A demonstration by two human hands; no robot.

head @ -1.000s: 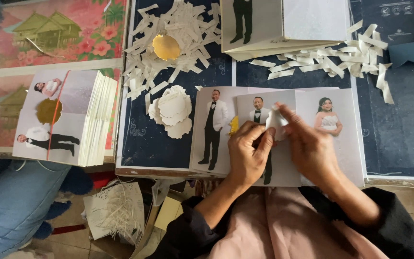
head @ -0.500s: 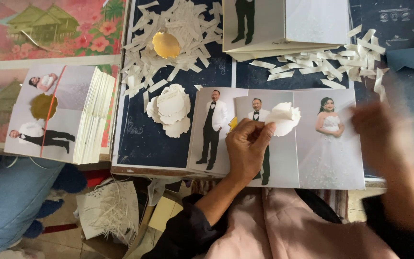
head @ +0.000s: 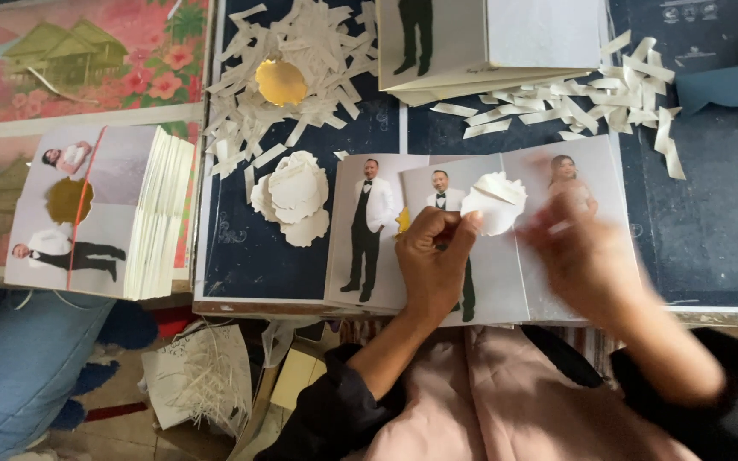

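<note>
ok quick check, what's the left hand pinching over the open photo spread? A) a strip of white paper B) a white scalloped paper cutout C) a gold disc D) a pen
B: the left hand holds a white scalloped paper cutout by its edge above the open photo spread; the gold disc lies apart among the white paper strips, and the blurred right hand holds nothing visible.

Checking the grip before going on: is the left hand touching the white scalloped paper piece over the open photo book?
Touching. The head view shows the left hand pinching the edge of the white scalloped paper piece between its fingertips.
</note>
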